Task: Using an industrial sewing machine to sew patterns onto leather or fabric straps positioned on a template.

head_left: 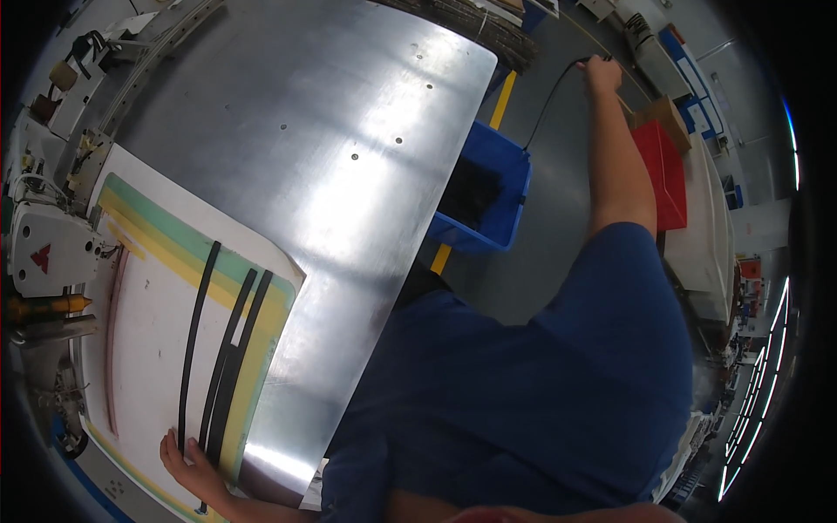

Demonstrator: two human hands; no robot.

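Observation:
My left hand [199, 478] lies on the white board with its fingers stretched and apart. Between thumb and fingers is the lower end of a long black strip [198, 318]. Two more black strips, a narrow one [228, 336] and a wider one [237, 370], run beside it, their lower ends near my thumb. Far out to the right, my right hand [603, 75] is closed on a thin black strip [551, 98]. That strip curves down to the rim of a blue bin [520, 187] with dark material inside.
The white board [144, 305] has green and yellow bands and lies on a shiny metal table [349, 218]. Machine parts [57, 244] border its left. A red bin [660, 174] and a cardboard box [664, 115] stand beyond my right arm. Dark stacked material [475, 26] sits past the table's far edge.

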